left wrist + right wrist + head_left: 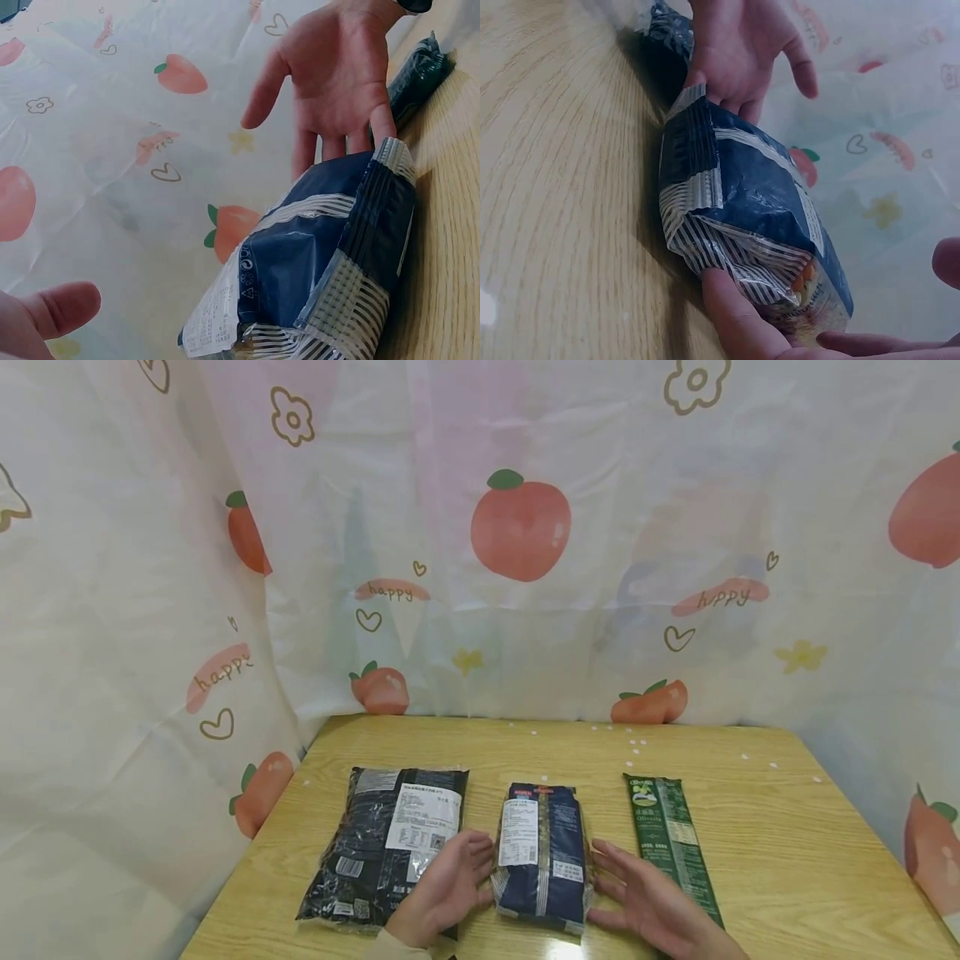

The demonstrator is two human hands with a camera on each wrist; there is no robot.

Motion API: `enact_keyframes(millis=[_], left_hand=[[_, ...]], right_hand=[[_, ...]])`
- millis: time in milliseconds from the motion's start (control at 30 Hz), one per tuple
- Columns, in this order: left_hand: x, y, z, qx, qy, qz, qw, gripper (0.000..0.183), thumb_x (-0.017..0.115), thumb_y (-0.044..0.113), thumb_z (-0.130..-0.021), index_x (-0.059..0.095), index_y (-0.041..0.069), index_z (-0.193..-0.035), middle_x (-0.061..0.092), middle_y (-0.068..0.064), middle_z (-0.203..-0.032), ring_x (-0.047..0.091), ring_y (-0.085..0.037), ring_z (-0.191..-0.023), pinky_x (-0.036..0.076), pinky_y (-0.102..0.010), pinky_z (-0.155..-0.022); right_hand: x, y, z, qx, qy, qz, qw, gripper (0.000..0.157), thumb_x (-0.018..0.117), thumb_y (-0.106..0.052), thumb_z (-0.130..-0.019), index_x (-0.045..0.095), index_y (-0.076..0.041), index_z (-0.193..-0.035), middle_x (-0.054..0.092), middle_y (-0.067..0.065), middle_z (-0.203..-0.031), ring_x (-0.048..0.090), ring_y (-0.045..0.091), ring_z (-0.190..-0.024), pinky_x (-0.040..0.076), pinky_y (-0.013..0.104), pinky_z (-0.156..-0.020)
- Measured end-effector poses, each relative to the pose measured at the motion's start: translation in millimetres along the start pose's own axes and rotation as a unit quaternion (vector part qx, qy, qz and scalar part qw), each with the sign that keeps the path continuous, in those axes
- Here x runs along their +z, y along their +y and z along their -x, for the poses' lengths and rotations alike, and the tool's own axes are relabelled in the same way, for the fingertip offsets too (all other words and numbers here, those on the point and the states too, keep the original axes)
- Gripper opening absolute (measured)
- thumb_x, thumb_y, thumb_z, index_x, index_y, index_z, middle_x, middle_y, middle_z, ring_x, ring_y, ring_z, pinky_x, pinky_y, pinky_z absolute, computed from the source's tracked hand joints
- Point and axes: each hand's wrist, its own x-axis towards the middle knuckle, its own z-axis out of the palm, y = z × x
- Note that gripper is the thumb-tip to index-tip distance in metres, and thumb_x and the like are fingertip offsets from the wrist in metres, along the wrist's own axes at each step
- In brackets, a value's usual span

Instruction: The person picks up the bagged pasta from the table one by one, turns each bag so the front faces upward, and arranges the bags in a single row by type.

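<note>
Head view: navy packet lies on the bench, between left grip and right grip. Both grips wide, fingers extended, palms facing across the packet, nothing clasped. Black bag just outside the left grip, partly covered by it. Green packet just outside the right grip, its lower part overlapped. Patterned curtain hangs beyond both grips.

Left wrist view: left thumb stands clear of the navy packet. Opposite, right grip shows its palm, fingers partly hidden by the packet; green packet past it.

Right wrist view: left grip across the packet, thumb apart. Nearer, one right finger lies at the striped end; contact hard to tell.
</note>
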Motion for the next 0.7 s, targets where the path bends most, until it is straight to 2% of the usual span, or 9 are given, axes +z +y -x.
enact_keyframes(millis=[67, 233, 300, 433, 533, 600, 700], left_hand=[[-0.3, 1.3, 0.6, -0.005, -0.002, -0.001, 1.0000, 0.089, 0.044, 0.036, -0.101, 0.000, -0.018, -0.157, -0.007, -0.036, -0.168, -0.005, -0.052, -0.157, 0.015, -0.067, -0.127], [-1.4, 3.4, 2.6, -0.016, -0.005, 0.002, 0.9999, 0.082, 0.043, 0.038, -0.101, 0.011, -0.013, -0.157, 0.008, -0.034, -0.167, 0.021, -0.046, -0.155, 0.033, -0.059, -0.123], [-2.0, 4.5, 3.3, -0.020, -0.007, 0.003, 0.9998, 0.082, 0.043, 0.038, -0.101, 0.011, -0.013, -0.157, 0.010, -0.035, -0.166, 0.025, -0.047, -0.153, 0.034, -0.059, -0.122], [-2.5, 8.2, 4.1, -0.029, -0.016, 0.004, 0.9994, 0.086, 0.042, 0.038, -0.102, 0.004, -0.014, -0.158, 0.010, -0.041, -0.164, 0.024, -0.054, -0.152, 0.030, -0.062, -0.124], [-3.4, 9.9, 4.1, -0.036, -0.028, 0.001, 0.9990, 0.086, 0.041, 0.038, -0.102, 0.002, -0.016, -0.157, 0.017, -0.042, -0.162, 0.027, -0.055, -0.151, 0.030, -0.061, -0.125], [-5.0, 9.6, 3.4, -0.040, -0.039, -0.002, 0.9984, 0.086, 0.039, 0.038, -0.102, 0.001, -0.018, -0.156, 0.019, -0.043, -0.161, 0.025, -0.055, -0.151, 0.028, -0.061, -0.126], [-8.0, 6.0, 1.7, -0.042, -0.051, -0.001, 0.9978, 0.086, 0.037, 0.037, -0.103, 0.001, -0.022, -0.154, 0.018, -0.044, -0.161, 0.023, -0.055, -0.153, 0.026, -0.059, -0.127]], right_hand=[[-0.3, -0.5, 0.7, 0.000, 0.003, 0.000, 1.000, 0.084, 0.022, -0.051, -0.112, -0.022, 0.004, -0.159, -0.025, 0.031, -0.165, -0.015, 0.055, -0.153, 0.042, 0.060, -0.118], [-2.1, -2.4, 2.7, -0.007, -0.002, 0.008, 1.000, 0.084, 0.022, -0.049, -0.113, -0.021, 0.006, -0.159, -0.024, 0.031, -0.165, -0.011, 0.054, -0.155, 0.043, 0.058, -0.118], [-3.0, -3.2, 3.1, -0.011, -0.004, 0.012, 1.000, 0.083, 0.022, -0.048, -0.113, -0.020, 0.006, -0.159, -0.023, 0.031, -0.165, -0.009, 0.053, -0.155, 0.043, 0.057, -0.118], [-5.5, -4.5, 4.8, -0.022, -0.009, 0.019, 1.000, 0.080, 0.021, -0.046, -0.113, -0.017, 0.007, -0.159, -0.022, 0.032, -0.165, -0.002, 0.052, -0.157, 0.044, 0.057, -0.117], [-7.6, -5.4, 6.5, -0.024, -0.003, 0.016, 1.000, 0.076, 0.022, -0.044, -0.114, -0.008, 0.005, -0.162, -0.021, 0.031, -0.166, 0.020, 0.045, -0.157, 0.046, 0.055, -0.116], [-8.6, -6.0, 7.6, -0.023, 0.004, 0.012, 1.000, 0.074, 0.024, -0.044, -0.114, -0.003, 0.004, -0.163, -0.019, 0.031, -0.167, 0.036, 0.033, -0.152, 0.047, 0.053, -0.115], [-8.6, -7.1, 8.4, -0.013, 0.012, 0.000, 1.000, 0.074, 0.026, -0.044, -0.114, 0.000, 0.003, -0.164, -0.016, 0.029, -0.169, 0.044, 0.020, -0.143, 0.049, 0.052, -0.114]])
